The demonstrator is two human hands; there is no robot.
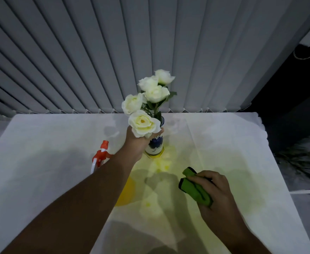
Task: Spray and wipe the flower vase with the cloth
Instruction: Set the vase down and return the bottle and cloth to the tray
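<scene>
A white vase (156,145) with a blue flower pattern and a yellow base stands upright at the middle of the table, holding several white roses (147,99). My left hand (138,140) is wrapped around the vase's upper part, partly hidden behind one rose. My right hand (214,189) holds a folded green cloth (194,187) above the table, nearer to me and to the right of the vase. A spray bottle (101,156) with an orange-and-white trigger head lies left of the vase, its yellow body (126,191) mostly hidden by my left forearm.
The table carries a white cloth (40,171) with a yellowish tint around the vase. Grey vertical blinds (114,52) hang right behind the far edge. Dark foliage (304,162) stands off the table's right side.
</scene>
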